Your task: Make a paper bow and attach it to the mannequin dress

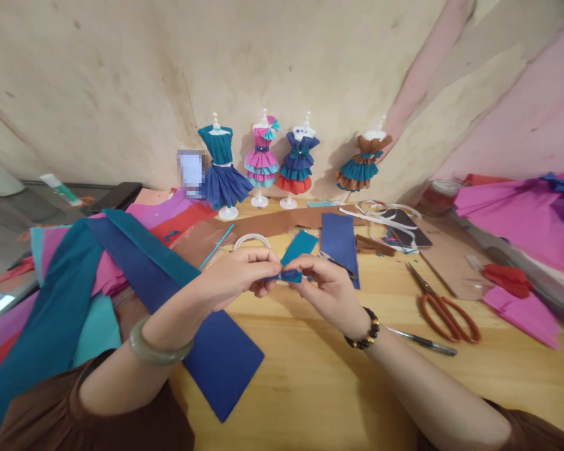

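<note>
My left hand (247, 272) and my right hand (326, 288) meet over the middle of the table. Between their fingertips is a small folded piece of blue and teal crepe paper (291, 275), pinched from both sides. My fingers hide part of its shape. Just behind it lies a teal paper strip (303, 244). A folded dark blue paper piece (338, 241) rests behind my right hand, with a dark-handled tool partly hidden there. Under my left forearm a long dark blue strip (225, 363) reaches toward the front of the table.
Several small dress forms (228, 169) in paper dresses line the wall. Orange-handled scissors (442, 310) and a pen (427, 342) lie right. Coloured paper (61, 300) is heaped left. A tape roll (251, 240), brown strips (373, 244) and white ribbon (373, 219) lie behind my hands.
</note>
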Demonstrator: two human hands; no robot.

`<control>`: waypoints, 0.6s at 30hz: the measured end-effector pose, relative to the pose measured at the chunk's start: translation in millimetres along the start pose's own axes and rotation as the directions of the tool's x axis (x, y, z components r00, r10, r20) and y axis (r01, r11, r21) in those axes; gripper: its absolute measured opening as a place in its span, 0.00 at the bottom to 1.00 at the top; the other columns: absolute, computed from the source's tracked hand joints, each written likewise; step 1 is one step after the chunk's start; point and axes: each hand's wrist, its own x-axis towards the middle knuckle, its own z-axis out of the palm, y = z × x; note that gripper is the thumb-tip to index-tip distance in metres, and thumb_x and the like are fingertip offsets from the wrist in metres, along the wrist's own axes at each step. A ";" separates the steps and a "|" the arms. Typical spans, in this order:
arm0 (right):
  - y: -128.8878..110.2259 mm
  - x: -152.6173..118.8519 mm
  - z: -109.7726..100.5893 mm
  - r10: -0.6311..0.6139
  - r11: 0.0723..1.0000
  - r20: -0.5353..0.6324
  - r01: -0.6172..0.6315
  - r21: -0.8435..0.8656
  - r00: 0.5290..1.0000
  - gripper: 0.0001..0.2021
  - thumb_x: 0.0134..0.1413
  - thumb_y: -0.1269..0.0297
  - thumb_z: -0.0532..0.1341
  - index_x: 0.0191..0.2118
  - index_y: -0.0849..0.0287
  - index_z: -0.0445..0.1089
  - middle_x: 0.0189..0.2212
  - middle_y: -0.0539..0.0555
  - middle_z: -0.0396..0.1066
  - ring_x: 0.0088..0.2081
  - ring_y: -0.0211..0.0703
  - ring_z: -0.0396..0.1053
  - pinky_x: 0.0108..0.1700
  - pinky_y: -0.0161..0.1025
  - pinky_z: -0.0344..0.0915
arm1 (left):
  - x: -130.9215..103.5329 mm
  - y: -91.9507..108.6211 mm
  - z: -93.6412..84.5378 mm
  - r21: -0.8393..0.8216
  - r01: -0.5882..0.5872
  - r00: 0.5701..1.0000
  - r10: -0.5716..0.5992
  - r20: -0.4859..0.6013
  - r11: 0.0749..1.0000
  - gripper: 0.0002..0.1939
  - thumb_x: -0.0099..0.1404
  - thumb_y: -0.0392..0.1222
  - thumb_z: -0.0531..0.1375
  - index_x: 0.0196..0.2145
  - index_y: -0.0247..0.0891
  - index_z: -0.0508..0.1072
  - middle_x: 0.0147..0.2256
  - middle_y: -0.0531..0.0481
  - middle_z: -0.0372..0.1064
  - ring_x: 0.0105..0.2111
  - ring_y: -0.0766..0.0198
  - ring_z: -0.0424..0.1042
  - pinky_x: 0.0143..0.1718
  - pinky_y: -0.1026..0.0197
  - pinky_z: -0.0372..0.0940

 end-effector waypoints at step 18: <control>4.6 -1.6 -1.4 0.012 0.999 0.009 -0.011 -0.042 1.000 0.11 0.58 0.69 0.59 0.44 0.53 0.76 0.30 0.51 0.70 0.26 0.34 0.64 0.26 0.33 0.63 | 6.0 -8.2 -10.2 -0.142 0.155 0.981 -0.136 0.138 0.978 0.12 0.58 0.47 0.64 0.28 0.34 0.72 0.18 0.53 0.69 0.16 0.72 0.67 0.19 0.69 0.60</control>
